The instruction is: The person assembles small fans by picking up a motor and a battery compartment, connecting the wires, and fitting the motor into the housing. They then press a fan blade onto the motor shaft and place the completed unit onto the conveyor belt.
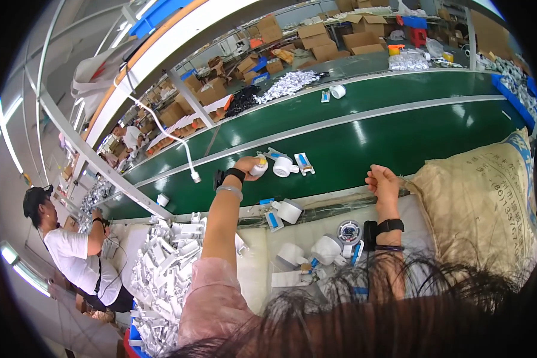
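My left hand reaches over the green conveyor belt, fingers closed around a rounded white plastic housing with a yellowish spot. Just right of it lie a white cylindrical housing and a flat white piece with a blue strip. My right hand is raised at the belt's near edge, its fingers curled together with nothing visible in them. Between my arms, another white housing lies at the table's edge. Closer to me are white cups and a round disc with a circuit board.
Left of my left arm, white plastic parts are heaped in a bin. A large woven sack stands at right. A white cable hangs from the overhead shelf. A co-worker in white works at far left. Cardboard boxes fill the background.
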### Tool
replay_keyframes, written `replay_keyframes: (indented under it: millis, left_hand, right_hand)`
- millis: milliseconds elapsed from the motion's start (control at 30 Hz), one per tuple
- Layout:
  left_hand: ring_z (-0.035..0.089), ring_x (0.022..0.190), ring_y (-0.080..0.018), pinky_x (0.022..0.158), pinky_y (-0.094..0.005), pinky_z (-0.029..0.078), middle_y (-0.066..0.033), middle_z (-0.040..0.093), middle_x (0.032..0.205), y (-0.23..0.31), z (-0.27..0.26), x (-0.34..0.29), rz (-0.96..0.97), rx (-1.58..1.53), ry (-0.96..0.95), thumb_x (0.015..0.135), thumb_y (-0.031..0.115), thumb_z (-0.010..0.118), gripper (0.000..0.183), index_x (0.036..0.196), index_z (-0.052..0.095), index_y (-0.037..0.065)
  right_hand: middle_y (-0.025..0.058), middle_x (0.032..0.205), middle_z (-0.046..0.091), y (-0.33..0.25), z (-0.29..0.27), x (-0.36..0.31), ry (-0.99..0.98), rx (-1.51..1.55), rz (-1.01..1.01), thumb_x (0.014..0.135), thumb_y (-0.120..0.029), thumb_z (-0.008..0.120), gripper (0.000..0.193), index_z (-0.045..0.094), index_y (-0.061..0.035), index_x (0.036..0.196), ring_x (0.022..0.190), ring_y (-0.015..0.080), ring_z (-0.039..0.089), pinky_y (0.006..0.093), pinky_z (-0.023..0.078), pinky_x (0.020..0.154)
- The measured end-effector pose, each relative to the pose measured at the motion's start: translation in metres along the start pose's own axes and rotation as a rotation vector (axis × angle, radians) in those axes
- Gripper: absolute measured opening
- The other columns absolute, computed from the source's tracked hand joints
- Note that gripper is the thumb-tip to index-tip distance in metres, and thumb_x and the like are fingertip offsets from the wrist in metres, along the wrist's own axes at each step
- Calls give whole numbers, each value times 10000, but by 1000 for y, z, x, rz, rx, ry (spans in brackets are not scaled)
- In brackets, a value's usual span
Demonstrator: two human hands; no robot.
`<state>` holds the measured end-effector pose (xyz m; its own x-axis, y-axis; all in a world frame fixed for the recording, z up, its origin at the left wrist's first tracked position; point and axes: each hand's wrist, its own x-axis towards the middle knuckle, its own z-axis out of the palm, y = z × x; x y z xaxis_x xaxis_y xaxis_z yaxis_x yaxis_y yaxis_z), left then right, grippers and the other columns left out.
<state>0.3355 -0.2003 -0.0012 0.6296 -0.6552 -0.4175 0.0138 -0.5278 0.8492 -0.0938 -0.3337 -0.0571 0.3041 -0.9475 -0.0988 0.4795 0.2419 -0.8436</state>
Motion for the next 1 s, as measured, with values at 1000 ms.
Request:
replay_keyframes:
  millis: [1000]
  left_hand:
    - [518, 1069, -336, 896, -395, 457, -146, 496, 1186, -65, 114, -297, 1229, 445, 87, 750, 92, 676, 566, 1290, 512, 125]
  right_hand:
    - [22, 857, 650, -37, 105, -118, -1071, -521, -34, 925, -228, 633, 228, 659, -2, 917, 803, 82, 590, 239, 483, 759]
